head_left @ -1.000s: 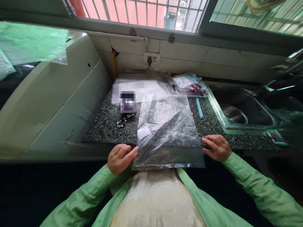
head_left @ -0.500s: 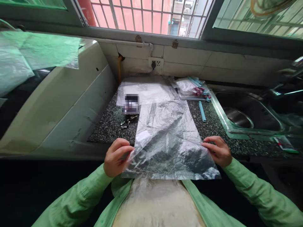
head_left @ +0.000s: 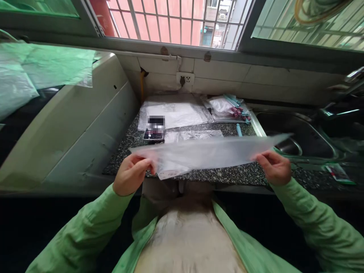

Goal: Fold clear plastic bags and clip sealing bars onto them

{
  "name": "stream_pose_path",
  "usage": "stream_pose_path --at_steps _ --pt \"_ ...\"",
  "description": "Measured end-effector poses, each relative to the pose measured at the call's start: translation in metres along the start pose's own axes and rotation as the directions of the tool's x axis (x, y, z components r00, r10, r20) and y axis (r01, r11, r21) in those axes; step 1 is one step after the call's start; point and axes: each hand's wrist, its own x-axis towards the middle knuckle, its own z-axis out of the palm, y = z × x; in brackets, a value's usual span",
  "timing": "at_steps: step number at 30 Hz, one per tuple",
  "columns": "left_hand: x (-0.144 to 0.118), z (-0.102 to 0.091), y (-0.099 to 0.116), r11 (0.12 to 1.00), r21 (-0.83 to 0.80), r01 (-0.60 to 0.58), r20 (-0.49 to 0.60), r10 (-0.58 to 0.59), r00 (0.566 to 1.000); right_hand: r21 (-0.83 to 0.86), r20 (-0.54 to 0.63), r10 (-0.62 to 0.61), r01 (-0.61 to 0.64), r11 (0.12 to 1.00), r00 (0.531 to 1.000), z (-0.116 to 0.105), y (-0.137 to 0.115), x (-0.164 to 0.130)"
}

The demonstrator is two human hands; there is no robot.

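Note:
A clear plastic bag is stretched nearly edge-on in the air above the front of the speckled countertop. My left hand pinches its left end and my right hand pinches its right end. Both arms wear green sleeves. Another clear plastic sheet lies flat on the counter just behind the held bag.
A phone lies on the counter next to a stack of clear bags. Further back right sit small bags with blue and pink strips. A steel sink is on the right. A white appliance stands left.
The bag lay flat on the counter with my hands at its near corners. Both hands gripped it, lifted it off the counter and spread apart, so it now hangs stretched between them.

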Motion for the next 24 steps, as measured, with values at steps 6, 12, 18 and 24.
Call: stream_pose_path --at_steps 6,12,18,24 --pt "-0.003 -0.017 -0.045 0.946 0.305 -0.111 0.128 0.075 0.989 0.025 0.006 0.133 -0.133 0.991 0.991 0.016 -0.002 0.014" --pt "-0.011 -0.008 -0.077 0.698 0.694 -0.177 0.157 0.092 0.983 0.108 -0.108 0.235 -0.224 0.969 0.966 0.027 0.011 0.023" --pt "0.006 -0.003 -0.077 0.742 0.647 -0.174 0.092 0.150 0.984 0.130 -0.126 0.234 -0.217 0.967 0.964 0.025 0.030 0.022" --pt "0.012 0.004 -0.064 0.906 0.423 -0.014 0.103 -0.033 0.994 0.158 -0.158 0.292 -0.268 0.950 0.943 0.020 0.032 0.027"
